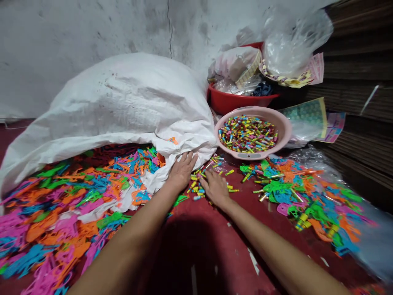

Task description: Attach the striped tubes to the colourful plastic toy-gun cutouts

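Note:
My left hand (183, 170) lies with its fingers stretched out on the loose lower edge of a big white woven sack (132, 102). Just right of it, my right hand (216, 189) rests palm down with fingers apart, touching a scatter of small colourful tubes (196, 186) on the red floor. Neither hand appears to grip anything. From the sack's open mouth spills a heap of flat plastic pieces (76, 213) in pink, orange, green and blue. Beyond my hands stands a pale pink basin (285, 131) full of similar small tubes.
A red basin (224, 102) with bags and a basket stands behind the pink one, against the cracked wall (147, 24). At the right, more plastic pieces (319, 200) and tubes lie on clear plastic sheeting (374, 237), beside dark stacked material (362, 73).

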### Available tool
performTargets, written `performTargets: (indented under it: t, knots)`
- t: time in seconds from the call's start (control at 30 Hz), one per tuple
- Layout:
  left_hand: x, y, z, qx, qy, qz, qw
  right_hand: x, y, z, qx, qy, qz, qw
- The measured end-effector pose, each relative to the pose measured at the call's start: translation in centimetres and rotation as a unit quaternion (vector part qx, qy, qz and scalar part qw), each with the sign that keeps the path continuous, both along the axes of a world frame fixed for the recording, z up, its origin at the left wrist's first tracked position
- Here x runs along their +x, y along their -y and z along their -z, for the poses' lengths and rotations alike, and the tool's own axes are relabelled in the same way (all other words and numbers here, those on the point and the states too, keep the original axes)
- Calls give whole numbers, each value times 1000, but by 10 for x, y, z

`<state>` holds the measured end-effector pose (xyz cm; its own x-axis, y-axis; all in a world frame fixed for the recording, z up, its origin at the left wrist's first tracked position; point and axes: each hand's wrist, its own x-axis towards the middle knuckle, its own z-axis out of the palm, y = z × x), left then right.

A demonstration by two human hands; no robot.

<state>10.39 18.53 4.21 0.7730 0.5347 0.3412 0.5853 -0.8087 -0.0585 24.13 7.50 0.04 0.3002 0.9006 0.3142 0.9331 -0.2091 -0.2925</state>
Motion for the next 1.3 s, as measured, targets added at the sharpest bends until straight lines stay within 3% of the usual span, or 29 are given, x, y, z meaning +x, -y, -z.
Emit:
performTargets:
  t: [0.13, 0.27, 0.37, 0.47, 0.53, 0.6, 0.7, 0.9, 1.0, 1.2, 1.3]
  knots:
    - [-12, 15, 7, -41, 8, 28, 999, -42, 9, 0, 18, -25, -91, 995]
    - [-37, 38, 14, -91, 81, 39, 992, -51, 21, -11, 42, -52, -173, 983]
    - [-67, 68, 21, -91, 178, 46, 979, -23, 48, -21, 70, -61, -177, 980]
    - [-95, 107, 29, -123, 229, -5, 966, 27, 92, -21, 82, 4, -104, 991]
    - [-102, 131, 34, -182, 236, -42, 954, 58, 122, -13, 33, 76, -47, 995]
    - [-96, 148, 35, -245, 230, -49, 941, 77, 148, -1, 2, 97, -38, 995]
    - [-66, 162, 33, -284, 157, -39, 945, 78, 169, 12, 2, 94, -67, 993]
    - [-8, 165, 30, -243, 104, -107, 959, 47, 165, 2, -37, 114, -64, 991]
    - [-6, 167, 31, -241, 99, -127, 957, 37, 159, -6, -42, 92, -56, 993]
    - [-17, 175, 40, -211, 120, -128, 961, 6, 141, -7, -45, -151, -38, 987]
    - [-20, 178, 45, -204, 115, -114, 965, -11, 129, -10, -84, -119, -24, 989]
